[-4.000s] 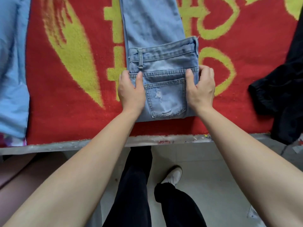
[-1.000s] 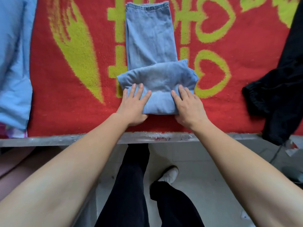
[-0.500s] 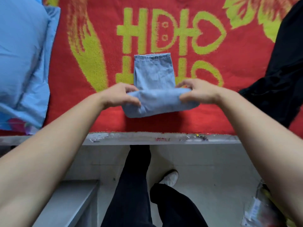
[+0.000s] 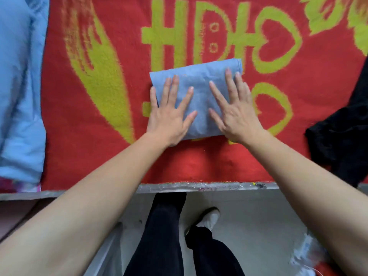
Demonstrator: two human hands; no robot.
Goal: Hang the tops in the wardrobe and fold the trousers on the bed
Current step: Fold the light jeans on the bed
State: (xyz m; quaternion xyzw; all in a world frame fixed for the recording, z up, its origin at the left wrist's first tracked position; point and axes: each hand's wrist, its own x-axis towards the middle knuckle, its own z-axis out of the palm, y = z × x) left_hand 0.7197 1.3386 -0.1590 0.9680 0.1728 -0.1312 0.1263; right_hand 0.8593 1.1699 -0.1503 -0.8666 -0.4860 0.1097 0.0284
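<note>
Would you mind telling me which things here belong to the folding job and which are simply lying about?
Job: folded jeans, pressed flat under the left hand and right hand; black garment, probably awaiting its turn.
Lying about: red blanket underneath; light blue bedding at the left.

Bare forearms, black trousers [image 4: 159, 242], pale shoe [image 4: 209, 218]

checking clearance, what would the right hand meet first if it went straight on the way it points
The right hand lies flat on the jeans; ahead is their far edge, then the blanket. Nothing else seems in line.
</note>
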